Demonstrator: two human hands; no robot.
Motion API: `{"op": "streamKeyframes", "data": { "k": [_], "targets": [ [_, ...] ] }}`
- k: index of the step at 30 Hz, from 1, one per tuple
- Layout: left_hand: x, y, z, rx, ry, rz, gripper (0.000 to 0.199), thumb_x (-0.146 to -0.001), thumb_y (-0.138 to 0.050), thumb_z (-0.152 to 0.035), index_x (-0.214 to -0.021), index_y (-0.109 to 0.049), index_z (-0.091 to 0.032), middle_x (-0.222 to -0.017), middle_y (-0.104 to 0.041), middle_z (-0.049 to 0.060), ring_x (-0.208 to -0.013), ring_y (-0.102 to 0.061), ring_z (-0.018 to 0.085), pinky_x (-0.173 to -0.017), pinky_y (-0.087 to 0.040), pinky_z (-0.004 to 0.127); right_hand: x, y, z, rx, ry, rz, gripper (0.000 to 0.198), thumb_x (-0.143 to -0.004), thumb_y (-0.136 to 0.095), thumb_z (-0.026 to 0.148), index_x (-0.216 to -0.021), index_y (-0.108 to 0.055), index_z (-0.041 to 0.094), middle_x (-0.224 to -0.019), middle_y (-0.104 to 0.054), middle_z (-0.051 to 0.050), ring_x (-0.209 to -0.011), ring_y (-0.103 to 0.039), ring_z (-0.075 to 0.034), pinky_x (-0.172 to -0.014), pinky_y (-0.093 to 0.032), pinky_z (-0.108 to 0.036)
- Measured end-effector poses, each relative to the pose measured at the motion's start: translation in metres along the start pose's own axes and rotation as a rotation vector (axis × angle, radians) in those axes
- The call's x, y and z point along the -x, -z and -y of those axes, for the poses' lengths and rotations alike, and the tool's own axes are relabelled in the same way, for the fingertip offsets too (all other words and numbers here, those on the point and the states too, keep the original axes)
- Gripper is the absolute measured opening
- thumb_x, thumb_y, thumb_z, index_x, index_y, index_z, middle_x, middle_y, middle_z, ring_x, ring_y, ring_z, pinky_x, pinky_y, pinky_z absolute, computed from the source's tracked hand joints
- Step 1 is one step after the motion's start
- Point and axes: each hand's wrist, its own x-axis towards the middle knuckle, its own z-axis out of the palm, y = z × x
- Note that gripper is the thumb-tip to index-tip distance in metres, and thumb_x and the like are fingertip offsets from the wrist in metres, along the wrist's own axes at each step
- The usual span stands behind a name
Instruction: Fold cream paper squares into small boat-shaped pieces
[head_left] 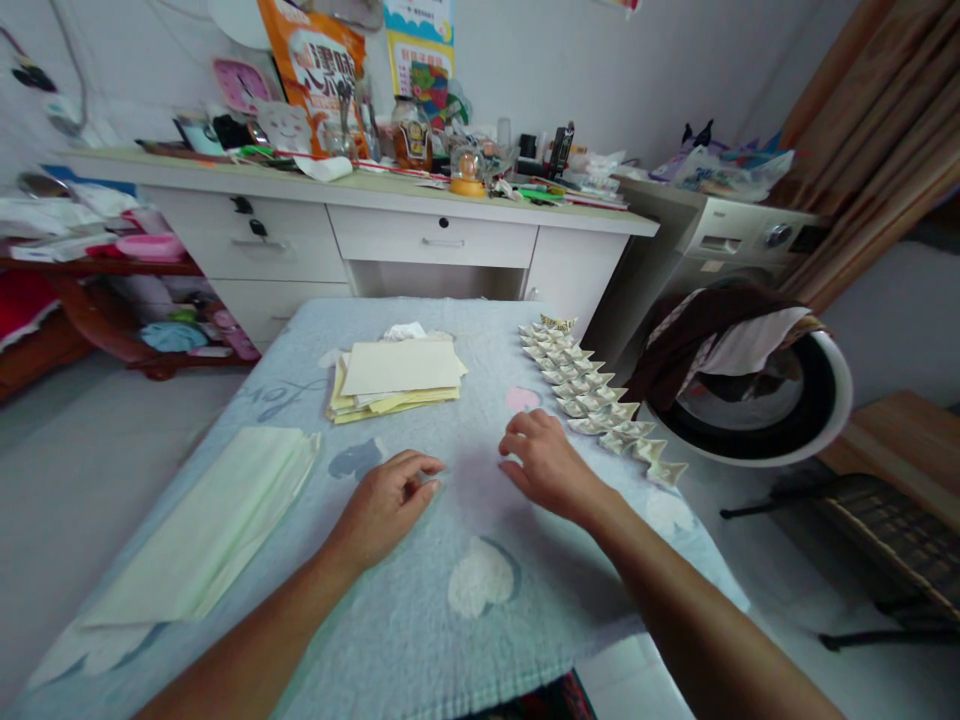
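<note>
My left hand (396, 503) rests over the blue patterned cloth (390, 610), its fingers loosely curled, with a gap between thumb and index and nothing held. To its right, my right hand (546, 462) hovers with fingers bent and apart, also holding nothing. Beyond my left hand lies a stack of cream and yellow paper (397, 370). Farther left, a pale green folded stack of paper (202, 520) slants along the table's edge. Rows of folded paper boats (592, 390), or ingot-like shapes, run along the right side, near my right hand. The farthest one looks gold and patterned.
A white desk (435, 235) crowded with jars, an orange bag (319, 75) and small items stands behind the table. At right, a washing machine (720, 240) has its door open with clothes hanging out. A woven-seat chair (892, 520) stands at far right.
</note>
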Motion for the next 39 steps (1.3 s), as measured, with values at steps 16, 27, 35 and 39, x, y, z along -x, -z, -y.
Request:
{"op": "streamKeyframes", "data": {
  "k": [16, 27, 35, 39],
  "targets": [
    [-0.009, 0.016, 0.017, 0.025, 0.077, -0.315, 0.016, -0.082, -0.053, -0.023, -0.089, -0.067, -0.02, -0.094, -0.064, 0.003, -0.082, -0.059, 0.016, -0.07, -0.047, 0.025, -0.105, -0.046, 0.021, -0.098, 0.034, -0.106, 0.029, -0.081, -0.063, 0.019, -0.11, -0.063, 0.017, -0.115, -0.055, -0.012, -0.103, -0.046, -0.026, -0.087, -0.039, -0.038],
    [-0.022, 0.017, 0.037, 0.288, 0.332, -0.619, 0.038, -0.073, -0.057, -0.019, -0.112, -0.058, -0.02, -0.107, -0.057, 0.007, -0.095, -0.058, 0.019, -0.072, -0.051, 0.03, -0.164, -0.067, 0.049, -0.175, 0.138, -0.161, 0.024, -0.082, -0.054, 0.015, -0.099, -0.069, 0.024, -0.122, -0.052, -0.006, -0.112, -0.039, -0.025, -0.091, -0.033, -0.039],
    [-0.025, 0.02, 0.051, 0.039, 0.183, -0.603, 0.047, -0.076, -0.05, -0.013, -0.122, -0.05, -0.021, -0.133, -0.048, 0.011, -0.119, -0.05, 0.025, -0.09, -0.05, 0.042, -0.178, -0.074, 0.039, -0.122, 0.036, -0.02, 0.045, -0.08, -0.058, 0.02, -0.125, -0.054, 0.019, -0.131, -0.051, -0.012, -0.12, -0.042, -0.028, -0.1, -0.03, -0.044],
    [-0.025, 0.02, 0.055, -0.336, 0.027, -0.496, 0.049, -0.077, -0.048, -0.009, -0.126, -0.049, -0.015, -0.137, -0.048, 0.015, -0.131, -0.04, 0.029, -0.11, -0.031, 0.05, -0.181, -0.075, 0.028, -0.14, 0.07, 0.026, 0.03, -0.083, -0.056, 0.019, -0.113, -0.06, 0.02, -0.122, -0.059, -0.01, -0.113, -0.051, -0.025, -0.094, -0.037, -0.039]
  ]
}}
